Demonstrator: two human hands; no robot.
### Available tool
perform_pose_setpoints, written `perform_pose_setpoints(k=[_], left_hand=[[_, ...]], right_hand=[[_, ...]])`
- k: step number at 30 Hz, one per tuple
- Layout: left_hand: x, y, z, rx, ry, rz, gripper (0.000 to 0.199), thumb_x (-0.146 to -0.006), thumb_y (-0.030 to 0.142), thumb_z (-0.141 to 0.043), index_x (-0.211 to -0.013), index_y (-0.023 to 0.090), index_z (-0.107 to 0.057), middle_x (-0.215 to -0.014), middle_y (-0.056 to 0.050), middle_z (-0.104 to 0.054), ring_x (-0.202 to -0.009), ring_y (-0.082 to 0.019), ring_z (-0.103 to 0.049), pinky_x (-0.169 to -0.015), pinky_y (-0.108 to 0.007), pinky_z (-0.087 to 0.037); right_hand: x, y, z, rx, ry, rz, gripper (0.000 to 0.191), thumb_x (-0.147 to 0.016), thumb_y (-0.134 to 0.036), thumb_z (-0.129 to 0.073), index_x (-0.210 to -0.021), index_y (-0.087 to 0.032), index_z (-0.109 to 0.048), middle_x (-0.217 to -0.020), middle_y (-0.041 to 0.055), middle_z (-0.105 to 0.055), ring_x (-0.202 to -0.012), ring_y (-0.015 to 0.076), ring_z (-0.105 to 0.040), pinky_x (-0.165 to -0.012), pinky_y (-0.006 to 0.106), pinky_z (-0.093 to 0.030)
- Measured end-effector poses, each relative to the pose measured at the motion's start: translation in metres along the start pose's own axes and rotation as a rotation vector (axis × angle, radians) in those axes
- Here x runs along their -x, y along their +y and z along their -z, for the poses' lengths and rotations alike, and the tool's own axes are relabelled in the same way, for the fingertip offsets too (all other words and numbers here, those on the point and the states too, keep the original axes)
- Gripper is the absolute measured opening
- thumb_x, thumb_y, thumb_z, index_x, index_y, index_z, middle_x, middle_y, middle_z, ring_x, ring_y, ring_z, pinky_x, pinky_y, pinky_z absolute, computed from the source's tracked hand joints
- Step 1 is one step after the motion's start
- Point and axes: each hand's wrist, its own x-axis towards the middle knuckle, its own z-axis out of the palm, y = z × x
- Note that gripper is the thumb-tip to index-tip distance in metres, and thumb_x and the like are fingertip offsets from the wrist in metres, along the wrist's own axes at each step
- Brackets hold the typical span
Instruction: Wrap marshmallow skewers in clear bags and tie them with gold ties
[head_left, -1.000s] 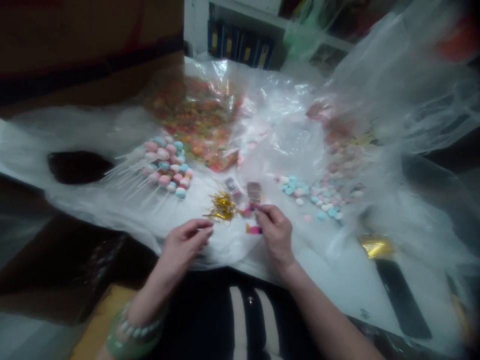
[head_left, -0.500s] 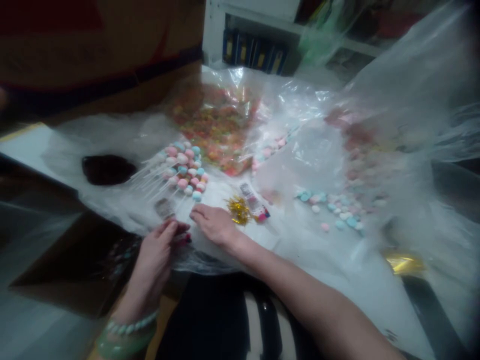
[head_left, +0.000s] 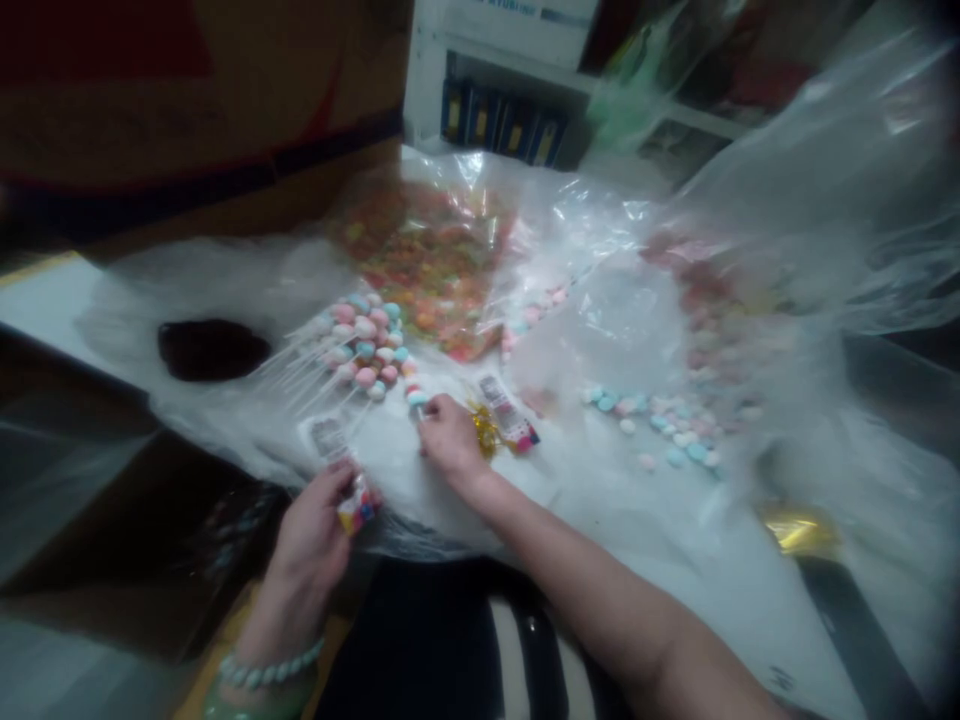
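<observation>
My left hand is closed on a small clear packet with a colourful printed end, over the front edge of the table. My right hand pinches the lower end of a candy skewer with pink, blue and white pieces. Its stick is mostly hidden by my fingers. Beside it lies a fan of similar candy skewers, white sticks pointing to the lower left. Just right of my right hand are a bunch of gold twist ties and a stack of printed packets.
A clear bag of orange and red gummies lies behind the skewers. Loose pastel candies spill from plastic at right. A dark lump sits at left. A large carton stands behind; an open box is below left.
My right hand has moved right, away from the packet, to a skewer that now stands apart from the fan. My left hand has lowered slightly, and its packet shows more.
</observation>
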Motion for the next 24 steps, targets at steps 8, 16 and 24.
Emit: perform_pose_setpoints(k=[8,16,24], left_hand=[[0.009,0.007,-0.006,-0.050,-0.098,0.099,0.012,-0.079,0.000,-0.061,-0.081,0.012,-0.062,-0.080,-0.012,-0.073,-0.065,-0.019,-0.071,-0.063,-0.030,-0.062],[0.008,0.008,-0.012,-0.025,-0.196,0.049,0.009,-0.082,0.004,-0.067,-0.082,0.013,-0.065,-0.087,-0.012,-0.074,-0.073,-0.023,-0.074,-0.067,-0.035,-0.064],[0.013,0.010,-0.030,-0.030,-0.164,0.005,0.011,-0.080,0.005,-0.070,-0.078,0.013,-0.062,-0.080,-0.011,-0.074,-0.070,-0.022,-0.073,-0.067,-0.033,-0.063]], right_hand=[[0.012,0.042,0.040,-0.751,-0.137,-0.178,0.012,-0.063,-0.024,-0.062,-0.073,-0.020,-0.056,-0.046,-0.0093,-0.044,-0.039,0.0086,-0.038,-0.040,0.021,-0.021],[0.052,0.080,0.070,-0.895,-0.303,-0.071,0.018,-0.060,-0.023,-0.070,-0.076,-0.018,-0.062,-0.062,-0.0046,-0.062,-0.050,0.0073,-0.049,-0.051,0.020,-0.033],[0.064,0.087,0.069,-0.905,-0.339,-0.005,0.013,-0.062,-0.021,-0.069,-0.073,-0.018,-0.064,-0.062,-0.0037,-0.061,-0.054,0.0095,-0.051,-0.057,0.023,-0.038]])
